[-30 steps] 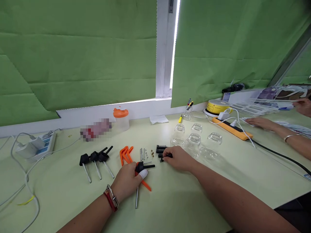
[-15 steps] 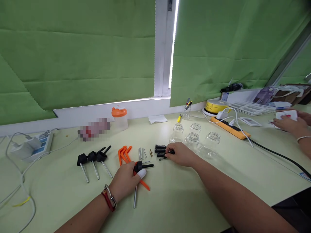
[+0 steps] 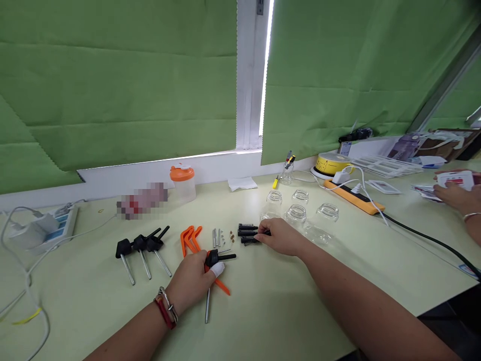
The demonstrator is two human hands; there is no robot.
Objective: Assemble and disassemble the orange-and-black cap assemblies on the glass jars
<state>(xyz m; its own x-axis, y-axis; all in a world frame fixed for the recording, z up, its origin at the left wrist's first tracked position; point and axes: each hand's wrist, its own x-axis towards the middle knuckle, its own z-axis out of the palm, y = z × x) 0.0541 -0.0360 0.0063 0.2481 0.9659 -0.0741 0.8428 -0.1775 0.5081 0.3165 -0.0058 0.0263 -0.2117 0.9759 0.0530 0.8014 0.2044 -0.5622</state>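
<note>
My left hand (image 3: 193,281) is closed around a black-headed tool with an orange lever and a metal rod (image 3: 215,265), pressing it on the pale green table (image 3: 263,311); a white cot covers one fingertip. My right hand (image 3: 280,236) pinches a small black part (image 3: 263,233) at the edge of a pile of black toothed parts (image 3: 246,233). Loose metal pins and tiny brass bits (image 3: 221,236) lie between my hands. Orange levers (image 3: 188,238) lie beside the left hand.
Three assembled black tools with rods (image 3: 143,250) lie at the left. Several clear jars (image 3: 300,215) stand behind my right hand. An orange-lidded cup (image 3: 182,181), power strips (image 3: 353,196) (image 3: 45,228) with cables, and another person's hands (image 3: 454,193) are at the edges.
My right hand has drawn slightly back over the pile of black parts, still pinching one. The other person's hands moved right and picked up a white item. My left hand stayed put.
</note>
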